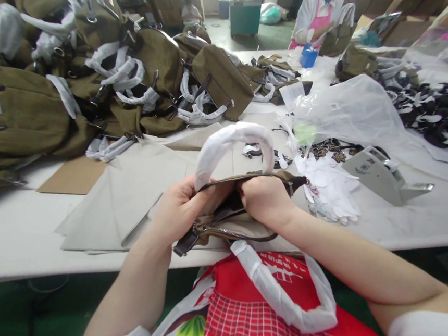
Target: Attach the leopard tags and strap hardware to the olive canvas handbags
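Note:
An olive-brown handbag (pixel 237 233) lies unzipped at the table's front edge, its pale lining and dark inner trim showing. Two handles wrapped in white paper belong to it: the far handle (pixel 234 137) stands up, while the near handle (pixel 287 299) hangs over a red apron. My left hand (pixel 179 208) grips the bag's far rim at the left end of the zipper, thumb toward the opening. Inside the mouth, toward the right, is my right hand (pixel 266 200), curled like a fist. Its fingertips are hidden in the bag, and what they hold cannot be seen.
Many olive bags (pixel 25 114) are piled on the left. Paper sheets (pixel 107 205) and cardboard (pixel 72 175) lie before them. On the right are a tape dispenser (pixel 384 174), white tags (pixel 332 190), a plastic bag (pixel 350 108) and black straps (pixel 440 111). A co-worker (pixel 315 19) stands across the table.

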A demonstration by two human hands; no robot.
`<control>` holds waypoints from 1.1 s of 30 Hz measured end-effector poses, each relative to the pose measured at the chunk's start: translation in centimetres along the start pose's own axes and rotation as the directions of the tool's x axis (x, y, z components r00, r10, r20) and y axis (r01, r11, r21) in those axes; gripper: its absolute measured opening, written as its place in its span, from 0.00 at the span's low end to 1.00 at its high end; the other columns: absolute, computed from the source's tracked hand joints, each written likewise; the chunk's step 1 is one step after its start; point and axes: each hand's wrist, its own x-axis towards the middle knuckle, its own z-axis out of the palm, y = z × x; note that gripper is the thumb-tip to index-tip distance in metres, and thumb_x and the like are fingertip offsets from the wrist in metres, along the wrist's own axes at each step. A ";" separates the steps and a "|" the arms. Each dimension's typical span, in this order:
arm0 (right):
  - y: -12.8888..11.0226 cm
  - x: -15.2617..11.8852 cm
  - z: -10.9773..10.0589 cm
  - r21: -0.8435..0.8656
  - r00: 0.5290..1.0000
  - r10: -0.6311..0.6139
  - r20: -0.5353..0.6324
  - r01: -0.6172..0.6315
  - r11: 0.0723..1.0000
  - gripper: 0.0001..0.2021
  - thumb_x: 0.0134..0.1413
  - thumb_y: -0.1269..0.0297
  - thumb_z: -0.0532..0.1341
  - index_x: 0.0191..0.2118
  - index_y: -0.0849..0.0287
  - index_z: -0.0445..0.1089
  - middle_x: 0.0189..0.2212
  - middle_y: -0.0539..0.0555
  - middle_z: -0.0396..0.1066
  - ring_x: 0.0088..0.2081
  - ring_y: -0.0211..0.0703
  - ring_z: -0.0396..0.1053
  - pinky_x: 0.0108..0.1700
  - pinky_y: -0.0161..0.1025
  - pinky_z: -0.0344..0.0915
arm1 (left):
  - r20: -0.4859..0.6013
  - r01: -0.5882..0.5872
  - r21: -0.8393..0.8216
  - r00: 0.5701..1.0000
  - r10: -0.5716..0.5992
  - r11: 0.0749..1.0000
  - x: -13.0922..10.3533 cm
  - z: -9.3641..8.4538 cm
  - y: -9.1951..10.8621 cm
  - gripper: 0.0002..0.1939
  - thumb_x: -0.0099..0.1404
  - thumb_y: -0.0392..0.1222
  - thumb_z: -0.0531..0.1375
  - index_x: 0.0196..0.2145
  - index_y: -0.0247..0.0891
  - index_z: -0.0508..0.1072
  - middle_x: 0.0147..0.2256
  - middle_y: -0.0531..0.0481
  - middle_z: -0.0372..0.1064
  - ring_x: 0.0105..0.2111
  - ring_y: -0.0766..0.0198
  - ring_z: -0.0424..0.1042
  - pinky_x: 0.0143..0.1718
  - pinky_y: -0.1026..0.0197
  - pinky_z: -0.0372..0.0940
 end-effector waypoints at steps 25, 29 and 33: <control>-0.1 0.3 1.4 0.234 0.904 -0.423 0.061 0.399 0.887 0.09 0.60 0.70 0.55 0.40 0.60 0.73 0.45 0.61 0.73 0.41 0.48 0.73 0.41 0.40 0.66 | -0.148 -0.075 0.281 0.982 0.120 0.957 0.0 0.1 -0.3 0.10 0.59 0.37 0.56 0.35 0.37 0.78 0.31 0.53 0.77 0.33 0.59 0.73 0.36 0.64 0.66; 0.2 0.4 1.0 0.370 0.910 -0.412 0.057 0.364 0.855 0.15 0.54 0.71 0.58 0.48 0.62 0.71 0.49 0.62 0.72 0.46 0.51 0.71 0.45 0.42 0.66 | -0.171 -0.096 0.379 0.970 0.171 0.921 -0.3 -0.1 -0.2 0.12 0.58 0.35 0.56 0.36 0.39 0.79 0.33 0.54 0.78 0.34 0.60 0.74 0.36 0.65 0.66; 0.0 0.9 1.5 0.451 0.894 -0.445 0.049 0.378 0.809 0.17 0.53 0.71 0.58 0.50 0.62 0.69 0.48 0.61 0.73 0.46 0.50 0.72 0.46 0.42 0.67 | -0.188 -0.076 0.381 0.969 0.157 0.921 -0.2 -0.2 -0.7 0.12 0.58 0.37 0.56 0.36 0.38 0.78 0.34 0.53 0.78 0.34 0.59 0.75 0.36 0.65 0.66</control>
